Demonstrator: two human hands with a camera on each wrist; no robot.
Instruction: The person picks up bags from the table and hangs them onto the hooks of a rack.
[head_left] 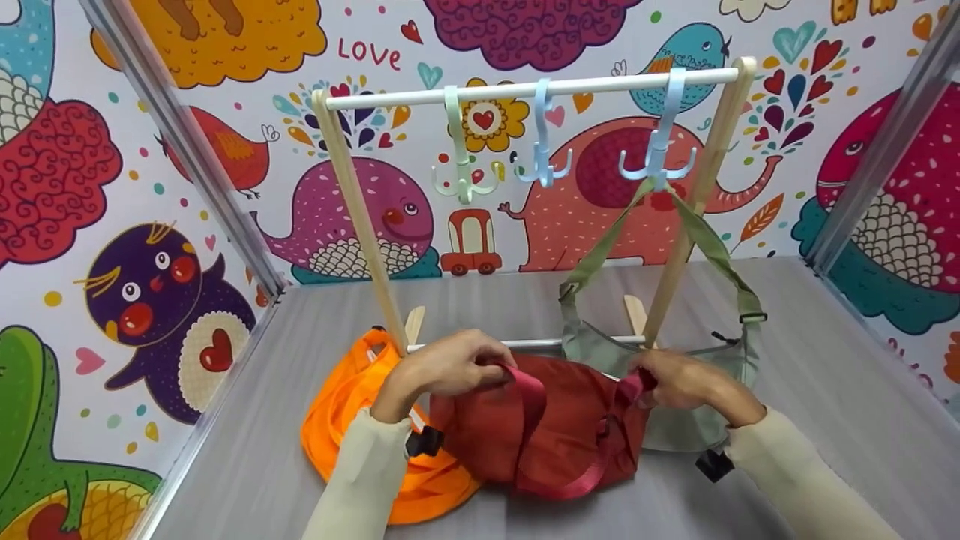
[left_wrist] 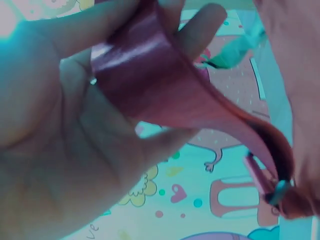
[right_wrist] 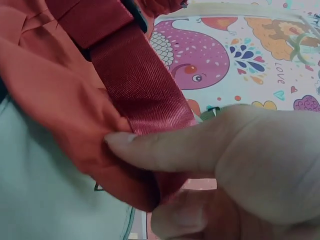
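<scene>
A dark red bag (head_left: 480, 439) lies in the middle of the table, its strap (head_left: 531, 397) looping over its front. My left hand (head_left: 469, 364) holds the strap near the bag's upper left; in the left wrist view the strap (left_wrist: 165, 90) runs between thumb and fingers. At the upper right corner, my right hand (head_left: 671, 375) pinches strap and red cloth, thumb on top, as the right wrist view shows at the strap (right_wrist: 150, 85). Behind that hand a grey-green bag (head_left: 682, 431) hangs from the right blue hook (head_left: 656, 154).
A wooden rack (head_left: 360, 217) with a white top bar (head_left: 495, 91) stands behind the bags. A pale green hook (head_left: 459, 150) and a middle blue hook (head_left: 544, 142) hang bare. An orange bag (head_left: 345, 427) lies left of the red one. Patterned walls enclose the table.
</scene>
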